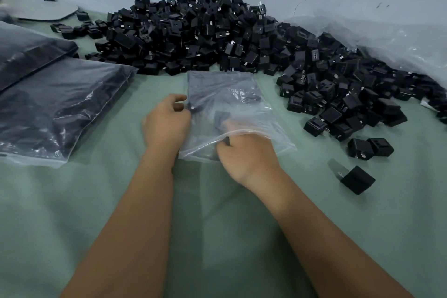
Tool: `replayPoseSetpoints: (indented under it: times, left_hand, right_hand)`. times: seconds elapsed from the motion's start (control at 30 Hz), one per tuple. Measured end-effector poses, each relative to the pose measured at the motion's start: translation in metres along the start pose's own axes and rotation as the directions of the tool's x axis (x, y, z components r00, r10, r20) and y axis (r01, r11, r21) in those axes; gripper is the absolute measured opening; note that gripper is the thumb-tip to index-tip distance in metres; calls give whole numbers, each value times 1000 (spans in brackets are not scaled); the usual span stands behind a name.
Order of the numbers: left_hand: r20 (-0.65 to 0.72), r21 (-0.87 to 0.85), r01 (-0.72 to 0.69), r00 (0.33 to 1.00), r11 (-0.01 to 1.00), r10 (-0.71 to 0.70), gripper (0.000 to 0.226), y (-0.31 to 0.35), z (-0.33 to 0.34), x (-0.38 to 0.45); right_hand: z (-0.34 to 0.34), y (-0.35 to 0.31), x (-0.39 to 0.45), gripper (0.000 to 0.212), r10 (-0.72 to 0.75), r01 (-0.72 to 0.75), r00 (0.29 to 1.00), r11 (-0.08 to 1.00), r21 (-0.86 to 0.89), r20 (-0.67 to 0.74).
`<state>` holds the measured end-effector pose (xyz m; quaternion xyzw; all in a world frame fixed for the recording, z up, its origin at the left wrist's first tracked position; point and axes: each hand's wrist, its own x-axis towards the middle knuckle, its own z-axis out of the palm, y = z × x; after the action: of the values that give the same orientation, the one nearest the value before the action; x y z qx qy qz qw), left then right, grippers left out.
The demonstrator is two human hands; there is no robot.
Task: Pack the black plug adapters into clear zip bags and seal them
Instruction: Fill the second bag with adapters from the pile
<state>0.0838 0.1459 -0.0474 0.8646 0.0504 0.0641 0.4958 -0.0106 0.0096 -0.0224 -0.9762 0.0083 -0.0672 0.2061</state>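
Observation:
A clear zip bag [242, 89] lies flat on the green cloth in front of me, its mouth toward me. My left hand [167, 121] pinches the bag's left edge. My right hand [246, 155] reaches into the bag's mouth, its fingers under the plastic, holding a black plug adapter [221, 117] inside. A big heap of black plug adapters [193, 31] fills the back of the surface and spreads down the right side.
Two filled clear bags [60, 104] lie stacked at the left. Loose adapters [358, 179] sit at the right near my right arm. A large crumpled plastic sheet [387, 38] lies at the back right against the wall. Green cloth [96, 201] covers the surface.

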Motion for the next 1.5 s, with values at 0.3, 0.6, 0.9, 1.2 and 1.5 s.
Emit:
replayPoseSetpoints:
  times: [0.3,0.6,0.9,1.2,1.5]
  left_hand:
    - [-47,-9,-18,999,1000,17,26,2,2,-1]
    - [-10,30,-76,997,997,76,32,0,0,-2]
    - [-35,-56,-82,996,995,80,26,1,-3,-13]
    - [128,-257,-377,900,890,418,15,27,-4,-34]
    - [644,-63,-381,691,923,329,34,32,5,-41]
  right_hand:
    - [13,2,42,29,-9,9,1000,1000,-9,15]
    - [15,14,17,28,-77,80,997,984,-162,22]
    - [-29,48,-19,13,-228,305,596,951,-46,-770]
    - [-28,125,-5,49,318,-407,869,895,-183,-379]
    - [-26,92,-3,39,300,-39,724,917,397,-621]
